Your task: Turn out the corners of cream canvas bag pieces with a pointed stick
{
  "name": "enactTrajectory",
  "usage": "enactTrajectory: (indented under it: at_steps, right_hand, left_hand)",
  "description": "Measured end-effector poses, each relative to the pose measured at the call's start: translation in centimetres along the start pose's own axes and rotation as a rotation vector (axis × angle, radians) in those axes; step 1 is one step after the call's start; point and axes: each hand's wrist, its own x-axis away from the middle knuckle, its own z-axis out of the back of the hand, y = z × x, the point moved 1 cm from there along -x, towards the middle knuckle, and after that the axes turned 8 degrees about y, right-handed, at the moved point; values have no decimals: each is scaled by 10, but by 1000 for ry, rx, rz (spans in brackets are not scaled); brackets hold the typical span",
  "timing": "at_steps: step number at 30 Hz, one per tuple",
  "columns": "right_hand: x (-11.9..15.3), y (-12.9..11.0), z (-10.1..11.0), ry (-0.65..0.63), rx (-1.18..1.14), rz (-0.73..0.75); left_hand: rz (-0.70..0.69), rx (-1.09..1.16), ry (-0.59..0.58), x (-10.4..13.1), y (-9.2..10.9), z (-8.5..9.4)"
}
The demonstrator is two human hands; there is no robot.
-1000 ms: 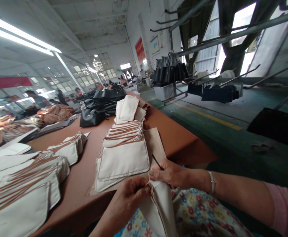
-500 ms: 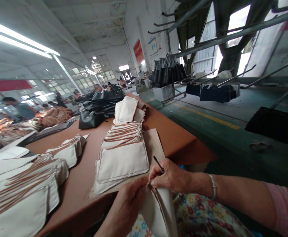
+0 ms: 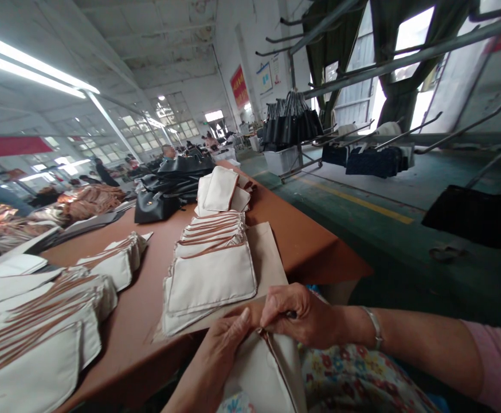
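A cream fabric pouch [image 3: 261,373] with a brown-edged slit hangs at the table's front edge, over my lap. My left hand [image 3: 227,338] grips its upper left side, thumb on top. My right hand [image 3: 297,312] is closed at the pouch's top corner, around a dark thin tool [image 3: 291,314] that shows only as a short end between the fingers. Just beyond my hands, a row of cream pouches with brown trim [image 3: 211,275] lies overlapped on the brown table [image 3: 143,298].
More cream pouches [image 3: 31,355] are stacked at the left. Black bags [image 3: 158,203] and folded cream pieces [image 3: 221,189] lie farther back. A metal rack [image 3: 375,67] with hanging bags stands at the right. People are in the far background.
My right hand has turned, and the tool that stuck up from it is now mostly hidden. My left thumb is raised more, and the pouch lies more spread out.
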Motion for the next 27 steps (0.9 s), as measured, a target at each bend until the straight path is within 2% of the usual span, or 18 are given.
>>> enactTrajectory:
  at_steps: [3,5,7,9,13,15,18,21,24,27]
  right_hand:
    - [3,5,2,-54,114,214]
    - [7,10,3,-70,189,356]
    - [9,12,4,-87,207,416]
    - [10,10,7,-108,146,293]
    - [2,2,18,-111,-52,-268]
    - [-6,-4,22,-178,-95,-412]
    - [-20,-12,26,-328,-77,-433]
    - [-26,-12,24,-407,-41,-379]
    - [-23,-7,20,-408,-73,-350]
    - [-14,1,15,-350,-116,-393]
  left_hand:
    - [84,50,-113,-1,1,-8]
    - [69,35,-117,-1,1,-9]
    - [21,-4,-121,-1,0,-8]
    - [-30,-88,-83,0,-2,-5]
    - [-144,-370,36,1,-4,2]
    - [-212,-497,60,3,-2,2]
    - [-320,-626,112,7,6,-4]
    - [-407,-661,178,11,15,-10]
    - [-462,-623,180,11,15,-11]
    - [-460,-603,179,6,6,-4]
